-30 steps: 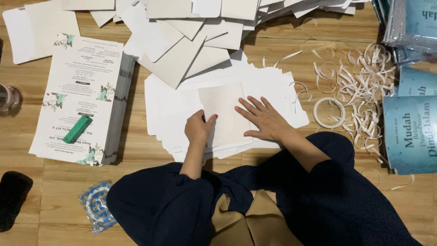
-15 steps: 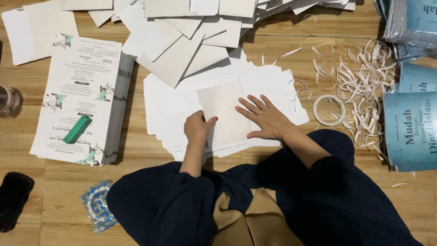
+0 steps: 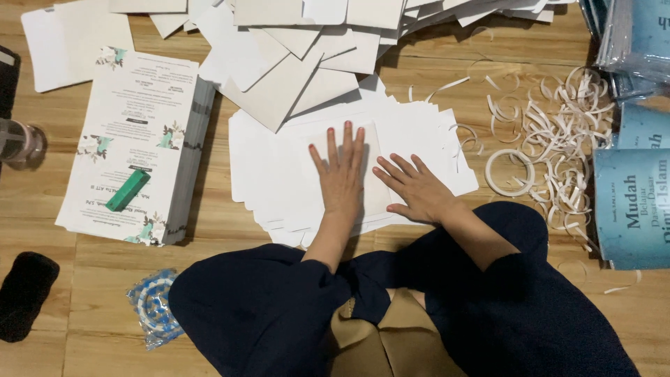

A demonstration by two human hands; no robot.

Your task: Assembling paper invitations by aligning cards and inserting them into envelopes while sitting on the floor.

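Nearest the camera, dark sleeves cover both forearms, and the lap hides the floor below. Both hands lie flat, fingers spread, gripping nothing: the left hand and right hand press a cream card (its lower edge hidden under the palms). That card tops a white sheet stack, long axis pointing away. Beyond, loose envelopes run off the top edge.

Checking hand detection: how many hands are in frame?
2. The left hand lies flat on the cream sheet; the right hand lies flat beside it on the same sheet. None seems hidden.
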